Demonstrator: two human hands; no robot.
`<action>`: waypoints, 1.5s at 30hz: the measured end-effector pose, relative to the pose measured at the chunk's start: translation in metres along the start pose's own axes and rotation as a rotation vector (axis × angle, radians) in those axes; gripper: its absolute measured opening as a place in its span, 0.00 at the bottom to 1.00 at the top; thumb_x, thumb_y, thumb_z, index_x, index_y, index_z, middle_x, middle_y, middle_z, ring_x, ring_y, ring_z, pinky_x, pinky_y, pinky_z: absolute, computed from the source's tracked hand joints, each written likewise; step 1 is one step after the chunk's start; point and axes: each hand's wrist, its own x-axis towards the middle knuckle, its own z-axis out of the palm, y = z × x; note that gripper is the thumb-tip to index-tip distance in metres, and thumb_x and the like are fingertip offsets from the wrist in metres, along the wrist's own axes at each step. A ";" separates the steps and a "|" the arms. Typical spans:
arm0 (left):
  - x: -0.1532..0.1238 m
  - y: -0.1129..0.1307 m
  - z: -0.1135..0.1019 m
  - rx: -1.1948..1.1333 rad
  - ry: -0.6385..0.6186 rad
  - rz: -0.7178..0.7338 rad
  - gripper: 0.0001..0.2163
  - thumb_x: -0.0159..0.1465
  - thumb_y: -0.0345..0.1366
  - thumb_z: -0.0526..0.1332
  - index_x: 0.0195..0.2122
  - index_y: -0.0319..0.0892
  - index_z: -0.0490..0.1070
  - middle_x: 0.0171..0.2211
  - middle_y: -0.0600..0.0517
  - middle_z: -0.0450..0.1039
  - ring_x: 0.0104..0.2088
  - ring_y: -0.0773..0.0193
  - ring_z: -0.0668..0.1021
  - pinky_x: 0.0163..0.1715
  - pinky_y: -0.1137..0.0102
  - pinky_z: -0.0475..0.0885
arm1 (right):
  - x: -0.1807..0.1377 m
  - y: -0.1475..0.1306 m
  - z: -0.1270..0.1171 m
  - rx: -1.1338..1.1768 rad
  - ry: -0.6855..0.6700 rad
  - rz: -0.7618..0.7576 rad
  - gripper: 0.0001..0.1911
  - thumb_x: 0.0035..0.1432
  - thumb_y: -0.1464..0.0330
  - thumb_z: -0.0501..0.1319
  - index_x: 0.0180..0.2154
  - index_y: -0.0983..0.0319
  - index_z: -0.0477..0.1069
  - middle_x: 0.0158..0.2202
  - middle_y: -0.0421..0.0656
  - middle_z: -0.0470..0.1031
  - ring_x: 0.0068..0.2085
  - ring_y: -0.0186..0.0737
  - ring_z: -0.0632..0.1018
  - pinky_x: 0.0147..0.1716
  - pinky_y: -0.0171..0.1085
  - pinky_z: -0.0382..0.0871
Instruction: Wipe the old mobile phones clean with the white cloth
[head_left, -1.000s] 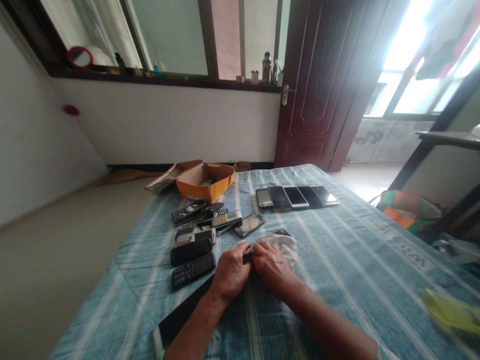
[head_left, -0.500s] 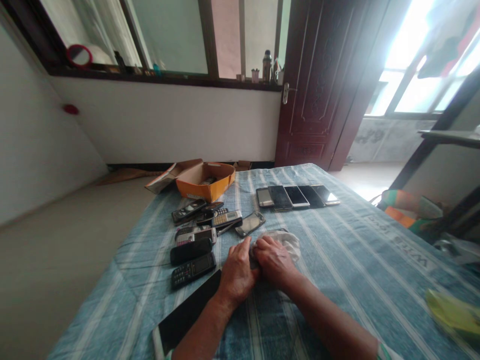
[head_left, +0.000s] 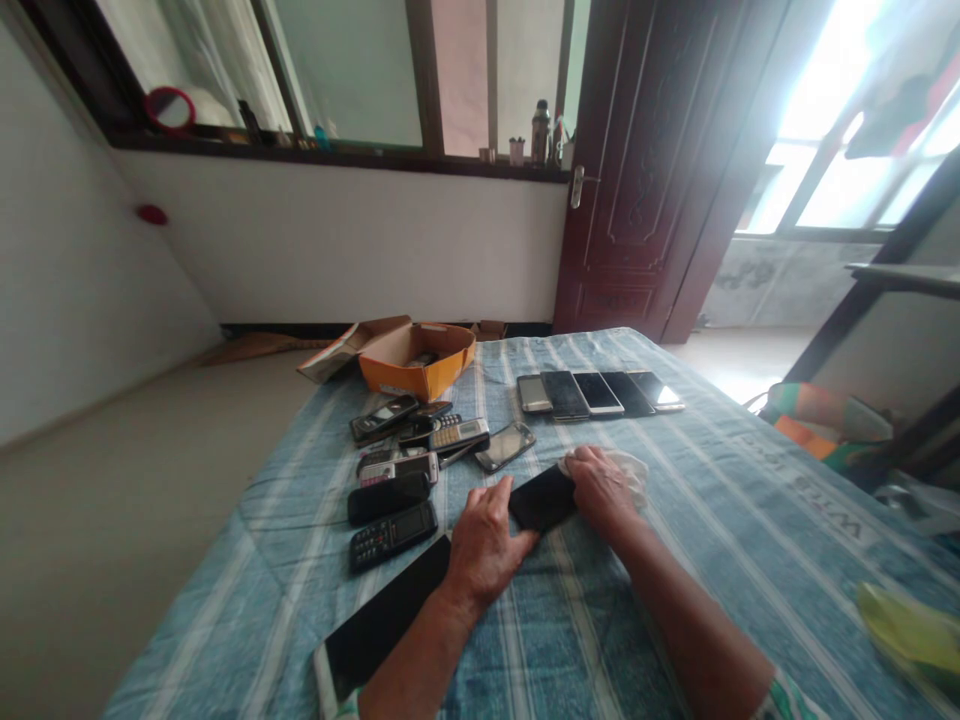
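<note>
My left hand (head_left: 487, 545) grips the near left end of a black smartphone (head_left: 544, 498), thumb on the near edge and fingers on the far one. The phone lies on the striped blue bed cover (head_left: 645, 620). Bunched under my right hand (head_left: 600, 488) is a white cloth (head_left: 632, 474), pressed at the phone's right end. A tablet (head_left: 390, 615) with a white edge lies partly beneath my left forearm. Left of my hands sit a black keypad phone (head_left: 393, 536) and a dark phone (head_left: 388, 498). A grey touchscreen phone (head_left: 505, 446) is just beyond.
Several older phones (head_left: 457, 434) are heaped in front of an open orange box (head_left: 420, 378). Farther right, several smartphones (head_left: 598, 393) lie in a row. Something yellow (head_left: 907, 635) rests at the right edge. A dark red door (head_left: 645, 180) stands behind the bed.
My right hand has slid right with the cloth, uncovering the black phone's screen. My left hand stays at the phone's left end. The view has shifted slightly.
</note>
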 end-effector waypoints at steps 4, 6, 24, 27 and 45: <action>0.000 0.000 0.000 0.016 -0.015 0.016 0.30 0.52 0.35 0.66 0.57 0.37 0.63 0.48 0.45 0.73 0.50 0.52 0.72 0.50 0.63 0.69 | -0.007 -0.015 0.003 0.003 -0.015 -0.053 0.15 0.61 0.78 0.50 0.37 0.62 0.74 0.41 0.47 0.72 0.47 0.45 0.69 0.41 0.37 0.59; -0.001 0.000 -0.002 0.013 -0.025 0.036 0.29 0.53 0.34 0.66 0.57 0.37 0.63 0.49 0.44 0.73 0.50 0.51 0.71 0.50 0.63 0.69 | -0.013 -0.029 0.005 0.016 -0.028 -0.128 0.13 0.62 0.76 0.51 0.37 0.62 0.73 0.41 0.47 0.72 0.46 0.45 0.69 0.41 0.37 0.60; -0.001 0.000 -0.004 0.063 -0.036 0.079 0.27 0.54 0.37 0.66 0.55 0.37 0.65 0.49 0.44 0.73 0.51 0.50 0.71 0.50 0.63 0.68 | -0.020 -0.013 0.002 -0.035 -0.019 -0.028 0.16 0.61 0.77 0.49 0.39 0.61 0.73 0.43 0.47 0.72 0.48 0.44 0.69 0.42 0.36 0.59; -0.002 0.000 -0.004 0.064 -0.034 0.090 0.25 0.55 0.37 0.65 0.54 0.38 0.66 0.49 0.45 0.73 0.51 0.50 0.71 0.50 0.62 0.69 | -0.029 -0.020 0.002 -0.011 -0.024 -0.026 0.16 0.62 0.78 0.48 0.40 0.62 0.73 0.44 0.47 0.72 0.48 0.43 0.68 0.43 0.36 0.59; -0.002 0.000 -0.002 0.051 -0.006 0.098 0.23 0.55 0.38 0.67 0.51 0.38 0.67 0.48 0.44 0.72 0.51 0.51 0.71 0.50 0.63 0.68 | -0.044 -0.010 -0.002 0.024 0.014 -0.005 0.17 0.62 0.78 0.47 0.42 0.62 0.73 0.44 0.47 0.72 0.48 0.42 0.69 0.45 0.35 0.59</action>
